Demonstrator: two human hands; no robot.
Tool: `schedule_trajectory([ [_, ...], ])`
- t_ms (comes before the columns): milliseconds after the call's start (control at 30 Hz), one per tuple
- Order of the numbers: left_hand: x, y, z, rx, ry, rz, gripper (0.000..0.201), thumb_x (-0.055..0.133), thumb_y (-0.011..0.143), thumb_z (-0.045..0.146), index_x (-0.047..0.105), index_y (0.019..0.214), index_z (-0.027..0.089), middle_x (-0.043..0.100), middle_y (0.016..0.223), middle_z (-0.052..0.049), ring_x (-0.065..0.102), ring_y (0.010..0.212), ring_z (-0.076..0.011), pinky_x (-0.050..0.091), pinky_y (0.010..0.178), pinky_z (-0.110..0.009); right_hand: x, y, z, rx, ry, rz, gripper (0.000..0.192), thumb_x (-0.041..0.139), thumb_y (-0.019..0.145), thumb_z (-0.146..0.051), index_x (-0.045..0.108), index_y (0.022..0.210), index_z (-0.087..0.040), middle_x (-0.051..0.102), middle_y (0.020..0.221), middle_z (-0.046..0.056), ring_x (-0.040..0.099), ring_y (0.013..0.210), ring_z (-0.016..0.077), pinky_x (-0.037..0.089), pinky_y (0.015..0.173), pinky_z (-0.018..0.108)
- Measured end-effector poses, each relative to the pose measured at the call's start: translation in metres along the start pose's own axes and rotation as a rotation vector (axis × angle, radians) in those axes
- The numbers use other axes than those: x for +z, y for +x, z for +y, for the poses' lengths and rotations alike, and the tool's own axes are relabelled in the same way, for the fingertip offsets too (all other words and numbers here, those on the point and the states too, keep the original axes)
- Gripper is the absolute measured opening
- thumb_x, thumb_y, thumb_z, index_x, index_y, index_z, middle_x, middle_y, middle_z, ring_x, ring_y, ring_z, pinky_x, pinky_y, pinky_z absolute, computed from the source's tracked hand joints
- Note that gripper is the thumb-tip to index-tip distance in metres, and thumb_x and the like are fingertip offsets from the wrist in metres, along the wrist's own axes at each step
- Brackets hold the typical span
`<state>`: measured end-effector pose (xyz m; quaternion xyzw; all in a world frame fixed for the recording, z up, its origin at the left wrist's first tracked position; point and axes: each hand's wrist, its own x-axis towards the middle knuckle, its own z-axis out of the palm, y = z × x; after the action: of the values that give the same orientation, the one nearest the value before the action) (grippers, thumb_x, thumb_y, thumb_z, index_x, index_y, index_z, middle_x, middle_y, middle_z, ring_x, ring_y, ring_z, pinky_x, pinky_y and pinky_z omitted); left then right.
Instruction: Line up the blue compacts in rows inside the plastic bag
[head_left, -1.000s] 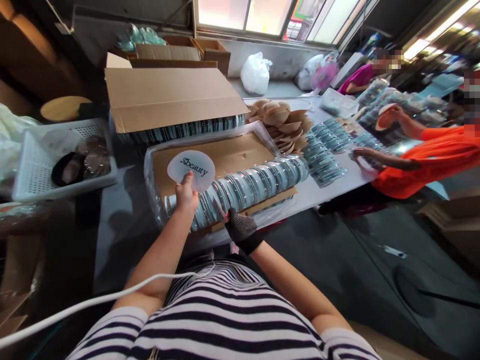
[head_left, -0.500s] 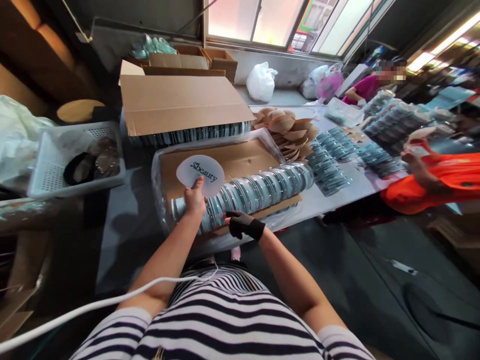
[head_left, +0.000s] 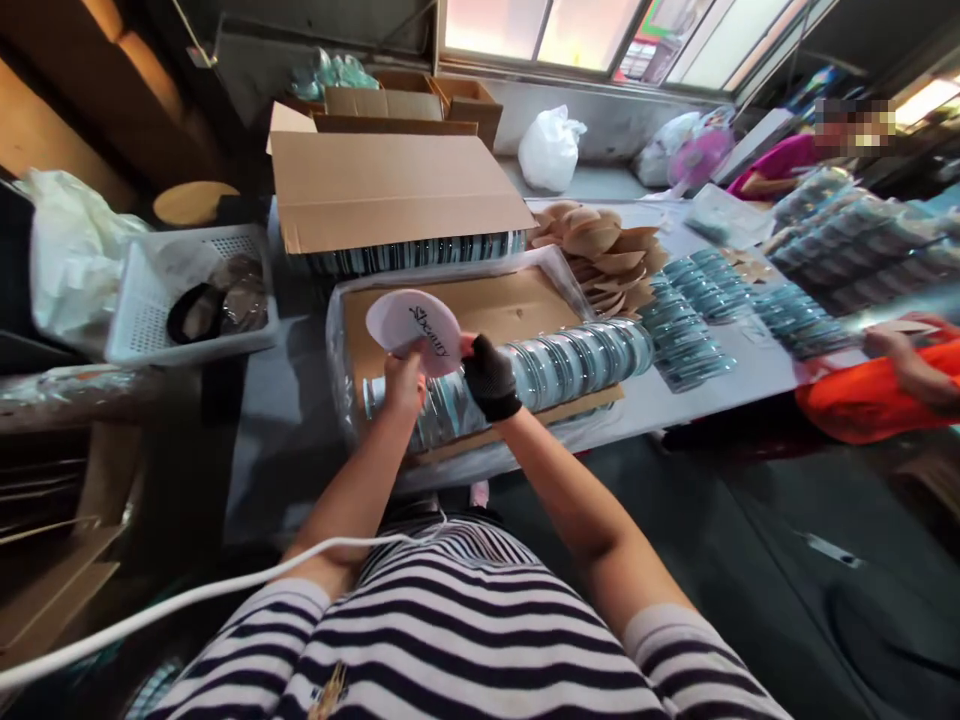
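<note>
My bare left hand (head_left: 405, 382) pinches a white rounded card (head_left: 397, 318) with dark lettering ending in "beauty", thumb on its printed face. At the card's right edge, my right hand (head_left: 491, 380), in a black fingerless glove, is closed with its thumb against it. Both hands are above a long row of clear-wrapped, pale blue-rimmed round items (head_left: 577, 362), stacked on edge. That row lies across a shallow cardboard box (head_left: 517, 300) edged with clear plastic. Which product the wrapped items are, I cannot tell.
Behind stands a larger carton (head_left: 397, 190) with striped rows under its flap. Brown curved card pieces (head_left: 600, 245) and more wrapped stacks (head_left: 686, 320) lie rightward. A white basket (head_left: 135, 310) is at left. A person in orange (head_left: 855, 405) works at the right. A white cable (head_left: 225, 590) crosses my front.
My right hand has risen from beside the wrapped row to the card's right edge. The card has tilted and turned in my left hand. The view has shifted slightly.
</note>
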<state>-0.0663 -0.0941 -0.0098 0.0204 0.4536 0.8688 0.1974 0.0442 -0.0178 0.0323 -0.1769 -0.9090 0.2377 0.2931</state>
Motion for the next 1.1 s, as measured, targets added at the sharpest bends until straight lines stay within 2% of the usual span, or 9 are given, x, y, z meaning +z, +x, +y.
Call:
schedule_trajectory([
  [200,0.014,-0.023,0.011,-0.046,-0.186,-0.012,0.041,0.088,0.060,0.019,0.073,0.098,0.015,0.076,0.094,-0.007,0.071,0.101,-0.0244,0.054,0.097,-0.040,0.001,0.010,0.012,0.114,0.128,0.182,0.041,0.049,0.090,-0.032,0.053,0.127,-0.016,0.072,0.103,0.010,0.069,0.085,0.0202,0.057,0.074,0.031],
  [333,0.004,-0.025,0.015,-0.077,-0.200,0.013,0.030,0.082,0.069,0.017,0.072,0.097,0.016,0.076,0.099,-0.008,0.069,0.106,-0.0240,0.054,0.098,-0.041,-0.032,-0.040,-0.009,0.150,-0.035,0.372,0.041,0.042,0.094,-0.035,0.055,0.127,-0.016,0.070,0.111,0.014,0.068,0.096,0.0234,0.056,0.082,0.035],
  [400,-0.010,-0.015,0.022,-0.008,-0.224,0.066,0.034,0.081,0.071,0.016,0.070,0.104,0.019,0.074,0.111,-0.007,0.066,0.114,-0.0229,0.053,0.100,-0.040,-0.054,-0.081,-0.020,0.136,-0.135,0.277,0.041,0.040,0.095,-0.037,0.057,0.127,-0.018,0.071,0.111,0.013,0.070,0.095,0.0235,0.056,0.082,0.034],
  [467,-0.023,-0.004,0.030,0.024,-0.243,0.143,0.042,0.080,0.071,0.014,0.068,0.111,0.021,0.071,0.120,-0.007,0.064,0.118,-0.0221,0.051,0.103,-0.041,-0.064,-0.116,-0.029,0.079,-0.191,-0.010,0.040,0.043,0.094,-0.036,0.060,0.128,-0.021,0.075,0.100,0.009,0.072,0.084,0.0215,0.055,0.074,0.029],
  [533,-0.033,0.004,0.035,-0.011,-0.261,0.179,0.044,0.080,0.072,0.013,0.067,0.113,0.022,0.069,0.124,-0.007,0.063,0.119,-0.0225,0.050,0.104,-0.043,-0.053,-0.132,-0.033,0.057,-0.233,-0.266,0.043,0.047,0.093,-0.034,0.058,0.133,-0.024,0.076,0.091,0.005,0.072,0.075,0.0196,0.051,0.067,0.025],
  [633,-0.038,0.008,0.039,-0.094,-0.285,0.187,0.038,0.078,0.075,0.015,0.067,0.111,0.024,0.069,0.124,-0.006,0.064,0.118,-0.0223,0.051,0.102,-0.048,-0.007,-0.117,-0.032,0.070,-0.302,-0.449,0.046,0.044,0.094,-0.031,0.053,0.139,-0.025,0.077,0.087,0.004,0.072,0.074,0.0197,0.045,0.063,0.024],
  [800,-0.034,0.006,0.045,-0.139,-0.295,0.276,0.026,0.071,0.081,0.011,0.068,0.104,0.022,0.073,0.110,-0.004,0.068,0.106,-0.0192,0.054,0.096,-0.046,0.042,-0.087,-0.022,0.090,-0.333,-0.474,0.042,0.038,0.099,-0.038,0.054,0.134,-0.020,0.076,0.084,0.006,0.071,0.074,0.0207,0.038,0.061,0.024],
  [967,-0.035,0.004,0.043,-0.110,-0.306,0.310,0.024,0.067,0.083,0.007,0.068,0.102,0.021,0.075,0.100,-0.003,0.070,0.092,-0.0162,0.056,0.094,-0.042,0.033,-0.104,-0.012,0.188,-0.317,-0.425,0.032,0.040,0.099,-0.040,0.065,0.107,-0.020,0.076,0.086,0.006,0.071,0.076,0.0192,0.035,0.060,0.023],
  [1100,-0.034,0.006,0.042,-0.082,-0.295,0.352,0.026,0.071,0.080,0.008,0.068,0.104,0.019,0.074,0.101,-0.005,0.071,0.092,-0.0156,0.056,0.094,-0.038,0.023,-0.096,-0.018,0.133,-0.251,-0.447,0.032,0.039,0.101,-0.038,0.066,0.103,-0.020,0.076,0.090,0.006,0.071,0.079,0.0184,0.036,0.062,0.023],
])
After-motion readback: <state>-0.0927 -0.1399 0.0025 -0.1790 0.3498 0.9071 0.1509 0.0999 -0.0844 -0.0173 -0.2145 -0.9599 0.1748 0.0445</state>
